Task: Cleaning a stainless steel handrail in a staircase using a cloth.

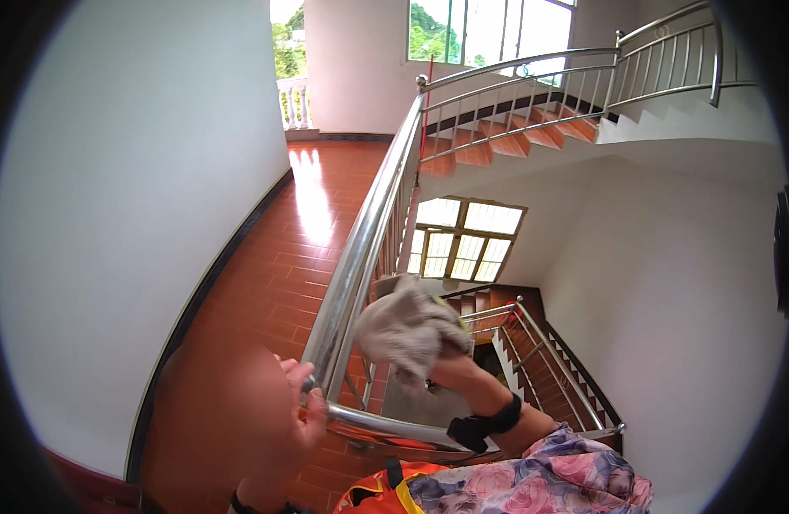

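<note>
No pkgs, labels or signs showed. R hand [450, 364] bunched a grey cleaning cloth [407, 330], fingers clenched into it, pressed vs the steel handrail [360, 248] just past its lower bend. L hand [304, 403] wrapped the rail at that corner, fingers curled shut. Red tile landing [300, 257] lay left, stairwell w/ lower railing [540, 351] right; black wrist strap [484, 424] on R forearm.

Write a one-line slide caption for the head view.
Right hand presses a grey cloth against the steel stair handrail while the left hand grasps it.
</note>
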Available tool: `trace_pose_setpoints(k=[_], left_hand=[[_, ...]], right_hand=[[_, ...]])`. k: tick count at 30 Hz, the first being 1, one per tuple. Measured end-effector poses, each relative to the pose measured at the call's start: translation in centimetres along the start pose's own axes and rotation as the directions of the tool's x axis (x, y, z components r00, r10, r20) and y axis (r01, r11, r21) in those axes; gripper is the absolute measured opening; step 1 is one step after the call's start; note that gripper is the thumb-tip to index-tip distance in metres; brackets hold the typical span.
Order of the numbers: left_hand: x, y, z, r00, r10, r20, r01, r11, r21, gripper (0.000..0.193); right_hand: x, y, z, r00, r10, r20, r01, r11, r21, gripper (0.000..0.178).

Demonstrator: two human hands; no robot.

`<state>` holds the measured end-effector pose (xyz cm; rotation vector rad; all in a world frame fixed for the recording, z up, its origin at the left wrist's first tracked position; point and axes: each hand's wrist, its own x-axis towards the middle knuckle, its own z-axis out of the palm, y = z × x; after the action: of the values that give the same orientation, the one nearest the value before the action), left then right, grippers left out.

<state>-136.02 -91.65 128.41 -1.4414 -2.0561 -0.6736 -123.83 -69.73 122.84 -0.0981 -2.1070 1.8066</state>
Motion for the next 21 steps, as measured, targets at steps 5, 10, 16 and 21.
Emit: trace_pose_setpoints(k=[5, 10, 16, 21], left_hand=[[-1.8, -0.7, 3.9, 0.994, 0.035, -0.099, -0.015, 0.981, 0.195, 0.020], [-2.0, -0.3, 4.0, 0.986, 0.044, -0.161, -0.017, 0.986, 0.164, 0.013], [-2.9, -1.1, 3.5, 0.992, 0.013, -0.128, 0.002, 0.993, 0.120, 0.014], [-2.4, -1.2, 3.7, 0.991, 0.016, -0.132, -0.003, 0.995, 0.102, 0.015]], right_hand=[[6.0, 5.0, 6.9, 0.947, -0.315, 0.069, 0.301, 0.789, -0.536, 0.035], [12.1, 7.1, 6.0, 0.968, -0.250, -0.020, 0.225, 0.901, -0.370, 0.032], [15.9, 5.6, 4.1, 0.975, 0.140, -0.172, -0.219, 0.722, -0.656, 0.041], [18.5, 8.3, -1.7, 0.932, -0.281, -0.229, 0.000, 0.633, -0.774, 0.037]])
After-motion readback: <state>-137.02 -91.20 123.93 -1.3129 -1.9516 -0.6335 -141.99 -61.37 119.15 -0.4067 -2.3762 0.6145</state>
